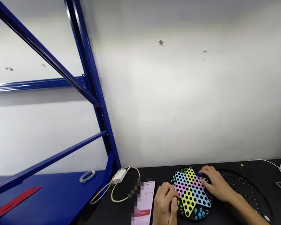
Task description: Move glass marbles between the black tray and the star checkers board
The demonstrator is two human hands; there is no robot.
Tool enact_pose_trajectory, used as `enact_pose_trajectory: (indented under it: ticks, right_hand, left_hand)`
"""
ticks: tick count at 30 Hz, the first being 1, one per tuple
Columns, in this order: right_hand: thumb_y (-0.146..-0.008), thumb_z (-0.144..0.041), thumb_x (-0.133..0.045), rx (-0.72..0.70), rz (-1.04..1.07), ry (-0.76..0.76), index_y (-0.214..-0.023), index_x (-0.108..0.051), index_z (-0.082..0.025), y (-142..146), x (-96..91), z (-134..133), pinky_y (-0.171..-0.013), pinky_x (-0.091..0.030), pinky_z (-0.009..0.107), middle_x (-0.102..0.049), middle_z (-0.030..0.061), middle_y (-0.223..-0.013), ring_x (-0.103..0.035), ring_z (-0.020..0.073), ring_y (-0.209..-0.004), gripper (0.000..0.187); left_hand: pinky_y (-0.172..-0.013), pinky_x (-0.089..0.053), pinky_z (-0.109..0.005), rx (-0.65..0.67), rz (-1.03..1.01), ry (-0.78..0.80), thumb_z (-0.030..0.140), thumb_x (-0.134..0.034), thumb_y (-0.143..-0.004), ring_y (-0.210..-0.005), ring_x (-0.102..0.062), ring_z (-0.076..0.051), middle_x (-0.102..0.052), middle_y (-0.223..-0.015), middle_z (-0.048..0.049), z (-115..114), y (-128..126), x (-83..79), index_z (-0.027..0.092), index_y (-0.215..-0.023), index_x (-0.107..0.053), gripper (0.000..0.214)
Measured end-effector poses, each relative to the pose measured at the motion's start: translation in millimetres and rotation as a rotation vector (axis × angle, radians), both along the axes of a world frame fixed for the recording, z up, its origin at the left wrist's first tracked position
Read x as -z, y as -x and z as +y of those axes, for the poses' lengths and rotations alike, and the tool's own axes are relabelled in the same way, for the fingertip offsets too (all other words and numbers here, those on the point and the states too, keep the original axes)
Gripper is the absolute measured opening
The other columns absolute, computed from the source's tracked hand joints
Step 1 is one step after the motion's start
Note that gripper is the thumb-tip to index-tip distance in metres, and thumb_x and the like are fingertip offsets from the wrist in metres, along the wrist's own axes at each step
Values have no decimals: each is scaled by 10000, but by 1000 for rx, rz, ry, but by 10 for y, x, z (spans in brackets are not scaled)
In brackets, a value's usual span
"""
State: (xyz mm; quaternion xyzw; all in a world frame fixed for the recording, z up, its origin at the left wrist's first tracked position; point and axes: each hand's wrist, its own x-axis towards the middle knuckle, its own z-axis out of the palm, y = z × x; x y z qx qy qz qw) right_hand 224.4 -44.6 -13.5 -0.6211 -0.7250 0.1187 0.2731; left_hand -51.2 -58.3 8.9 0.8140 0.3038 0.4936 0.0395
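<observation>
A round Chinese checkers board (189, 200) with a yellow, blue and pink star of black holes lies at the lower right. Glass marbles (199, 213), teal in front, sit in the pockets around the star. My left hand (165, 201) rests at the board's left edge with its fingers curled; whatever they hold, if anything, is hidden. Over the upper right rim, my right hand (216, 182) reaches in with thumb and fingers apart, near the pink and blue points. Its fingertips are slightly blurred, and I see nothing held in it.
Left of my left hand lies a phone (145, 200) showing a timer. Behind it are a white charger (120, 176) and cable. A black round lid or tray (244, 187) sits to the right. Blue shelf posts (93, 78) and a red strip (16, 201) stand left.
</observation>
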Motion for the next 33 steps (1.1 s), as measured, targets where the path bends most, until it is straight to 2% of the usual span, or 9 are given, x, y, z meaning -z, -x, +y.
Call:
enact_pose_trajectory:
  ticks: [6,8,10,14,17,22,26,30,33]
  right_hand:
    - [-750,-429,-709,107,-183,4,-1070,-674,-327,-797,466,-970,-923,-514,411,-624,56,-1362,-583,341,-1220,337]
    - [-819,-414,-649,127,-230,-73,-859,-668,-284,-860,555,-1163,-850,-539,380,-673,56,-1288,-626,321,-1161,137]
    - [-910,-390,-551,110,-255,-181,-766,-635,-263,-823,533,-1246,-788,-548,335,-721,54,-1185,-674,274,-1063,210]
    - [-960,-377,-498,119,-176,-415,-946,-662,-262,-636,152,-1221,-719,-556,272,-752,37,-940,-717,195,-818,200]
    - [-942,-458,-515,323,38,-563,-981,-653,-247,-515,-307,-1163,-704,-556,265,-743,37,-872,-708,189,-734,255]
    - [-887,-606,-514,519,522,-407,-809,-618,-220,-433,-771,-840,-534,-478,245,-665,13,-659,-624,178,-591,408]
    - [-818,-660,-526,304,731,-96,-653,-575,-207,-346,-419,-351,-478,-405,256,-585,-6,-539,-544,162,-511,485]
    - [-788,-593,-505,342,644,-70,-631,-583,-213,-213,142,80,-585,-459,296,-636,18,-602,-604,197,-603,418]
    - [-765,-493,-485,365,519,-59,-772,-662,-212,-135,381,290,-713,-506,336,-714,62,-770,-668,237,-746,333]
  left_hand:
    - [-864,-457,-383,-254,318,341,320,-448,-961,-998,-587,-249,-629,-1105,-61,49,-51,19,234,-1082,-609,219]
    - [-952,-433,-393,-295,453,419,323,-478,-930,-1115,-572,-263,-622,-1228,-66,60,-73,64,240,-1205,-598,311]
    - [-979,-422,-398,-323,576,450,331,-462,-926,-1156,-569,-270,-597,-1320,-77,55,-94,85,231,-1292,-572,395]
    - [-963,-430,-428,-386,725,457,352,-409,-944,-1146,-588,-296,-579,-1363,-103,15,-125,2,209,-1308,-581,428]
    - [-990,-423,-436,-360,760,488,398,-433,-931,-1180,-576,-310,-590,-1343,-103,-17,-131,-79,224,-1261,-612,414]
    - [-1119,-325,-469,-280,723,613,525,-566,-833,-1355,-442,-343,-498,-1470,-118,-54,-145,-45,226,-1359,-535,606]
    - [-1011,-416,-398,-198,576,620,468,-450,-904,-1186,-584,-276,-611,-1300,-90,-34,-140,24,246,-1198,-604,399]
    - [-804,-480,-297,-215,361,629,301,-171,-992,-899,-663,-186,-677,-1008,-45,60,-78,84,249,-996,-619,451]
    - [-840,-495,-293,-285,322,659,383,-251,-984,-999,-663,-202,-672,-1153,-54,119,-56,194,246,-1157,-612,423]
